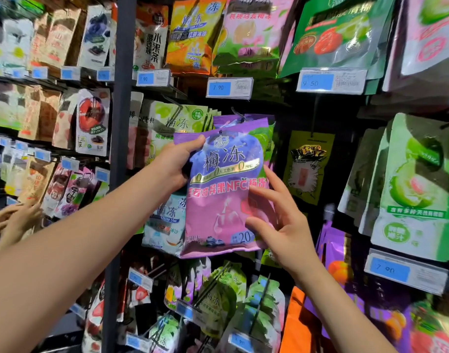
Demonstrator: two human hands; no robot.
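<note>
From my feed, both bare forearms reach up and forward into the rack. My left hand [173,167] grips the upper left corner of the purple plum-jelly pouch [222,207]: the thumb lies across the front near the top edge and the other fingers are tucked out of sight behind it. My right hand [284,222] is spread. Its fingers are apart and only lightly bent, with the thumb and fingertips resting on the front of the pouch's lower right part; I see nothing clamped between them. The pouch hangs upright between the two hands, front towards me, held in the air just in front of the shelf.

Directly behind its top edge, more purple pouches [245,120] of the same kind hang together. Light green pouches [178,122] hang beside them to the left, and a pale blue pouch [163,226] shows below my left wrist. A black and yellow pouch [308,165] hangs just right of the held one.

Further up, a price tag reading 7.90 [229,87] sits above the purple row and one reading 9.50 [330,81] is to its right. Large green guava pouches [419,189] fill the right side, above a 7.00 tag [405,271]. A dark upright post [121,118] divides the racks. At the far left edge, another person's hands [15,216] touch the lower packets.
</note>
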